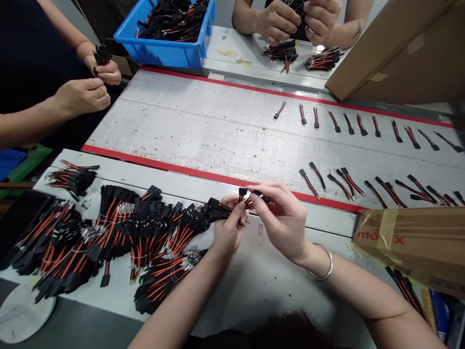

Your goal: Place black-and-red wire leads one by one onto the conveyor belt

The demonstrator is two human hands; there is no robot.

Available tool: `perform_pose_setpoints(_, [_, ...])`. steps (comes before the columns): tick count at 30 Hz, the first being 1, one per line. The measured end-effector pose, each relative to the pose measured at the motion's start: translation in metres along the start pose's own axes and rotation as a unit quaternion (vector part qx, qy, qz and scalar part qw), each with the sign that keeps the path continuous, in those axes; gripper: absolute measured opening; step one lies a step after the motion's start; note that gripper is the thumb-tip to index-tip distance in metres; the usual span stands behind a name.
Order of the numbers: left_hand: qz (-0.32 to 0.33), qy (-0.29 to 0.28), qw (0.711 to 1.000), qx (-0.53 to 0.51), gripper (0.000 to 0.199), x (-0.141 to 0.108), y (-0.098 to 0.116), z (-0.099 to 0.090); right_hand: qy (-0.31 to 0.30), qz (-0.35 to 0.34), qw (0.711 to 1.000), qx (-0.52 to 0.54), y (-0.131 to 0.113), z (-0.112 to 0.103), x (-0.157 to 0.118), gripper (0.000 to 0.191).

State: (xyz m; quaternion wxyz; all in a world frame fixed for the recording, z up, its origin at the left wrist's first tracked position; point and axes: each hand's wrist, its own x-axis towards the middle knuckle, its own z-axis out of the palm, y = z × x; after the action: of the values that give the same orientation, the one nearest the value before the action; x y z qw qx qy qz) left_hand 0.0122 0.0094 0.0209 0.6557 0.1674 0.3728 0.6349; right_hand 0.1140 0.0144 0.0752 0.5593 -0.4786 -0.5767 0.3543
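Observation:
In the head view my left hand (230, 225) is closed round a few short black-and-red cables with black connectors (242, 192), close to the near red edge of the belt. My right hand (285, 218), with a bangle at its wrist, pinches a black connector (259, 196) between thumb and fingertips, just right of the left hand. Where the wires cross between the hands, the detail is too small to make out. A large heap of bundled cables (148, 232) lies on the white bench to the left, its nearest bundle touching or just behind my left hand.
A mesh conveyor belt (203, 121) with red edges carries two rows of single cables on its right half. Cardboard boxes (414, 242) stand at the right. A blue crate (163, 53) of cables sits at the back. Two co-workers' hands (85, 94) hold cables at the left and far side.

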Motion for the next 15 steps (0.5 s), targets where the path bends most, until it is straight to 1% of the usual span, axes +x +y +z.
perform_pose_setpoints(3, [-0.013,-0.003,1.0,-0.004,0.031,0.0,0.002,0.001,0.001,-0.025,0.999,-0.02,-0.002,0.0,0.0,0.019])
perform_pose_setpoints(8, [-0.038,-0.005,0.999,0.01,0.036,0.0,0.005,-0.001,0.007,-0.1,0.992,-0.075,-0.004,0.0,-0.001,0.023])
perform_pose_setpoints(12, [-0.066,-0.003,0.998,0.021,0.037,-0.002,0.003,-0.007,0.005,-0.142,0.986,-0.086,-0.003,0.0,-0.003,0.025])
perform_pose_setpoints(15, [-0.081,-0.005,0.996,0.027,0.038,-0.003,0.001,-0.009,0.004,-0.16,0.984,-0.083,-0.004,0.0,-0.003,0.026])
